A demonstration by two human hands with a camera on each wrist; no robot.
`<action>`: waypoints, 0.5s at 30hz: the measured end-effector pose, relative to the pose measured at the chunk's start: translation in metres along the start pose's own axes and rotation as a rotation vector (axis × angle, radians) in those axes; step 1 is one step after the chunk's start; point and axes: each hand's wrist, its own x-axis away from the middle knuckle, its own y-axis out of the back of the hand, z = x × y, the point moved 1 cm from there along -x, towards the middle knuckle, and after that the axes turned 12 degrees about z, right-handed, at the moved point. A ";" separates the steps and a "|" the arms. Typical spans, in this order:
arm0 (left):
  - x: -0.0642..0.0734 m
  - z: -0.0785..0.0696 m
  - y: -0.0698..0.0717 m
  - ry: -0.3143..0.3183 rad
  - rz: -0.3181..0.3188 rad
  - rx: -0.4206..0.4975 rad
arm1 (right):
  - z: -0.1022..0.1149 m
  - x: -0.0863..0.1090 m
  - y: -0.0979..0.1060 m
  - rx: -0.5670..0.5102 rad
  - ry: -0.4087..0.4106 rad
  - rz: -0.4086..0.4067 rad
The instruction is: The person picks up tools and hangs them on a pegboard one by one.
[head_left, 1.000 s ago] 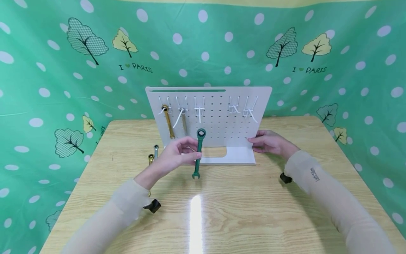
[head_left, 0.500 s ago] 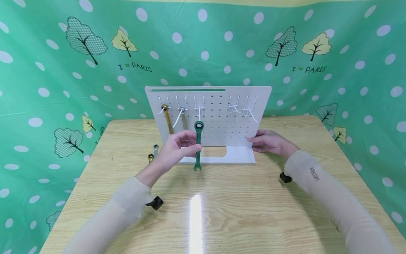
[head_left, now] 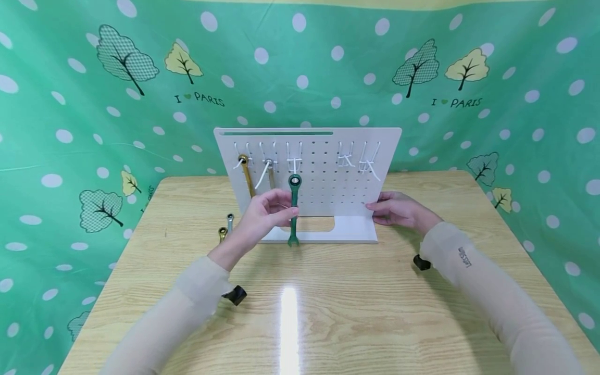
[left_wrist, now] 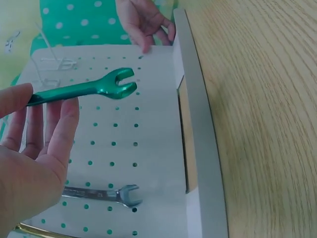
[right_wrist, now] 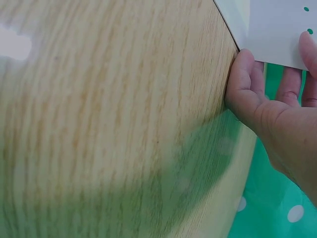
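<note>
My left hand [head_left: 267, 211] pinches a green combination wrench [head_left: 294, 200] by its shaft, ring end up and open end down. The ring end is just below and in front of the third hook [head_left: 294, 164] from the left on a white pegboard [head_left: 349, 208]; whether they touch I cannot tell. A gold wrench [head_left: 247, 178] and a silver wrench [head_left: 272, 179] hang on the two leftmost hooks, partly behind the left hand. At the board's lower right edge, my right hand [head_left: 398, 211] grips it with the thumb in front and fingers behind.
Left of the board, a small silver wrench [head_left: 230, 221] and a small gold wrench [head_left: 222, 233] lie on the wooden table [head_left: 356, 302], partly hidden by the left arm. Two hooks [head_left: 367, 165] on the board's right bear nothing. A green dotted cloth [head_left: 300, 62] hangs behind.
My left hand has raised the green wrench and brought it toward the board, its ring end rising close to the third hook. The right hand keeps its place on the board.
</note>
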 end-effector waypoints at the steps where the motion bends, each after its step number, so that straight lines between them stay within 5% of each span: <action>1: -0.001 0.001 0.000 0.006 -0.007 0.008 | 0.000 0.000 0.000 0.000 0.000 0.000; 15: -0.012 0.025 -0.005 0.152 -0.025 0.049 | 0.000 0.000 0.002 0.010 -0.005 0.008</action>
